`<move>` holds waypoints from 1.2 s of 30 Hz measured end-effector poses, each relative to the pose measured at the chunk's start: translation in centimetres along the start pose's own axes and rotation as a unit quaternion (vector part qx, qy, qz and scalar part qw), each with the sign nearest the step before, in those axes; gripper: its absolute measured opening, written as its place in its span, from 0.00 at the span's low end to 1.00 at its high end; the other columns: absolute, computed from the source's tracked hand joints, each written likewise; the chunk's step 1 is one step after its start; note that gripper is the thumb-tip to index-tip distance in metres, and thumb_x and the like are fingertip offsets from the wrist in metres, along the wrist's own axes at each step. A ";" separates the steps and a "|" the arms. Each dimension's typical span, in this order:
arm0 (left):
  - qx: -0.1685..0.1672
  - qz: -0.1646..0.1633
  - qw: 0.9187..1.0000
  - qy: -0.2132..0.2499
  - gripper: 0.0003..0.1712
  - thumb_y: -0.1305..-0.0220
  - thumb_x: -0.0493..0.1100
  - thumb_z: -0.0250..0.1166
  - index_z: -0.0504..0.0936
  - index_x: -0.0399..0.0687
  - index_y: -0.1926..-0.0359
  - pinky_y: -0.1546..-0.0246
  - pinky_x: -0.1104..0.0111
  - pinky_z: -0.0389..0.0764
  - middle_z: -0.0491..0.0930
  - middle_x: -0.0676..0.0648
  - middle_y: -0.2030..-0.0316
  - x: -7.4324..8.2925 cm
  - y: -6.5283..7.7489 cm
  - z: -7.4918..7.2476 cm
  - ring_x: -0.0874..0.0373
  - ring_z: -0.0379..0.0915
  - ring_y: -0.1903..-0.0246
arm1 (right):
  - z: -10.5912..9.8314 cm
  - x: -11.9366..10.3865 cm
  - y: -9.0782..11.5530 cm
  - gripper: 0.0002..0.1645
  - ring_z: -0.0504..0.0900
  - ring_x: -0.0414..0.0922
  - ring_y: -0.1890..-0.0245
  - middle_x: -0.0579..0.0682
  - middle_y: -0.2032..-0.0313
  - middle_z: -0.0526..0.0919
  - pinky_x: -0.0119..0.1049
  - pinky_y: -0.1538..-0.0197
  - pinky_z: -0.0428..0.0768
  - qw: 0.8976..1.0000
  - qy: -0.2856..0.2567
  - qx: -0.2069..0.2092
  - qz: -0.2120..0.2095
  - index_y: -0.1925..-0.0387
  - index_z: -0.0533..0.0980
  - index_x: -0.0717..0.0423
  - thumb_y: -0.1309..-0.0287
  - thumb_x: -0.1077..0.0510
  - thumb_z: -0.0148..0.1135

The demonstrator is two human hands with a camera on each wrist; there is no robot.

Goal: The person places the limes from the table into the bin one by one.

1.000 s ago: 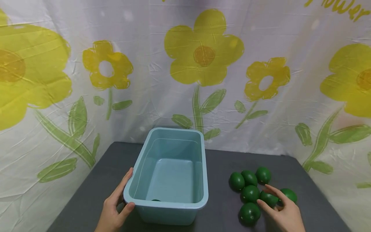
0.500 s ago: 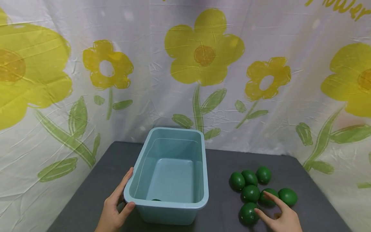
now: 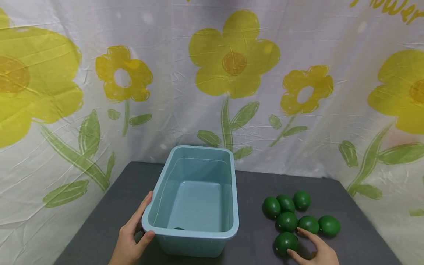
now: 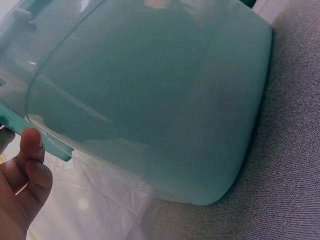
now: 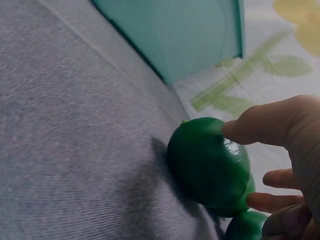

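Observation:
A light blue plastic tub [image 3: 190, 234] stands left of centre, and its side wall [image 4: 150, 100] spans most of the left wrist view. My left hand [image 3: 130, 235] holds its near left corner, fingers along the side and thumb at the front rim. My right hand [image 3: 316, 252] is at the nearest glossy dark-green, egg-shaped fruit [image 3: 285, 241]. In the right wrist view the thumb [image 5: 245, 127] overlaps the top of that fruit [image 5: 205, 160]; the other fingers are spread on its far side. A sliver of green [image 3: 179, 228] shows inside the tub, mostly hidden behind the front wall.
Several more green fruits lie just beyond my right hand, among them a far one [image 3: 301, 200] and a rightmost one [image 3: 329, 225]. Dark grey cloth [image 3: 251, 221] covers the table. A white curtain [image 3: 165, 121] with yellow flowers hangs behind and at both sides.
My right hand has moved left and nearer, from the fruit beside the rightmost one to the nearest fruit. The left hand and the tub have stayed in place.

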State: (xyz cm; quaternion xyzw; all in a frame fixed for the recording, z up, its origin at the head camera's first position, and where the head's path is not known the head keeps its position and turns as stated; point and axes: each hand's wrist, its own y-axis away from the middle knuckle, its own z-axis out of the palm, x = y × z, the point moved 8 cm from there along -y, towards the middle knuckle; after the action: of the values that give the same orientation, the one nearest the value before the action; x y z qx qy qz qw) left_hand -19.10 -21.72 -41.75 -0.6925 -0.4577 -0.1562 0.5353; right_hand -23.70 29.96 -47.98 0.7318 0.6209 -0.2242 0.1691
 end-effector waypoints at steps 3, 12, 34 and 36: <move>0.000 -0.002 1.000 0.000 0.48 0.32 0.32 0.67 0.57 0.50 0.15 0.49 0.79 0.79 0.60 0.50 0.18 0.0 0.0 0.0 0.75 0.64 0.30 | 0.5 0.2 0.0 0.51 0.87 0.59 0.53 0.62 0.44 0.87 0.56 0.53 0.85 1.000 0.018 -0.005 -0.016 0.36 0.81 0.58 0.57 0.34 0.85; -0.001 -0.004 1.000 -0.003 0.48 0.32 0.32 0.66 0.57 0.50 0.15 0.50 0.78 0.80 0.60 0.50 0.18 0.1 0.0 0.0 0.75 0.64 0.29 | 1.6 0.2 0.5 0.54 0.88 0.58 0.54 0.62 0.45 0.87 0.56 0.55 0.85 0.999 0.020 0.004 -0.035 0.37 0.82 0.56 0.64 0.34 0.88; -0.002 0.009 1.000 0.007 0.48 0.33 0.30 0.66 0.57 0.47 0.16 0.49 0.80 0.79 0.60 0.48 0.18 -0.1 0.0 0.1 0.74 0.64 0.29 | 1.9 -1.1 1.6 0.49 0.88 0.56 0.59 0.63 0.45 0.87 0.55 0.58 0.86 0.995 0.041 0.069 -0.051 0.39 0.83 0.56 0.61 0.36 0.87; -0.002 0.008 1.000 0.007 0.48 0.33 0.30 0.66 0.57 0.47 0.16 0.49 0.79 0.79 0.60 0.48 0.18 -0.1 0.1 0.1 0.74 0.64 0.29 | 1.9 -1.2 1.6 0.49 0.88 0.56 0.59 0.63 0.45 0.87 0.55 0.58 0.86 0.995 0.040 0.073 -0.053 0.39 0.83 0.56 0.61 0.36 0.87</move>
State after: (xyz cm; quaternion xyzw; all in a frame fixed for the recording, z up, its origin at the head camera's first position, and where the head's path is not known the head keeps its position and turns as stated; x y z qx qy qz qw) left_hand -19.15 -21.72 -41.91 -0.6961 -0.4479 -0.1577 0.5385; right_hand -22.49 27.72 -48.95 0.7165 0.6473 -0.2482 0.0775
